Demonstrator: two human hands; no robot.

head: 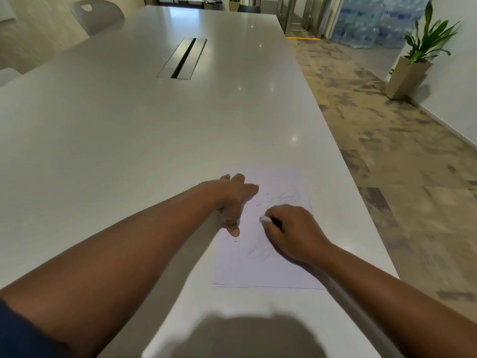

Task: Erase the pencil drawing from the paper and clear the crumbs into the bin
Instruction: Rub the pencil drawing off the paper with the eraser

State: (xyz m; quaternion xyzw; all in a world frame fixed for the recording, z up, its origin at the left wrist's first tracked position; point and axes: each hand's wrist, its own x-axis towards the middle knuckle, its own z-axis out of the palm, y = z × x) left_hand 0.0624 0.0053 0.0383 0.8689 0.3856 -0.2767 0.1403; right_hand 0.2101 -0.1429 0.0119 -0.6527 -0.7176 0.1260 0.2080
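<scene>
White paper (260,270) flat, drawing (289,196) faint (perhaps half-erased).

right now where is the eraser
In the head view the eraser is pinched in the right hand, on the middle of the paper, right of the left hand.

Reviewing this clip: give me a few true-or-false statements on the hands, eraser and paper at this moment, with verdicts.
1. The right hand grips a white eraser. True.
2. The left hand is lifted off the paper. False: it rests on the sheet's left part, fingers spread.
3. Faint pencil lines remain on the paper. True.
4. The paper lies at the middle of the table. False: it lies near the table's right edge.
</scene>
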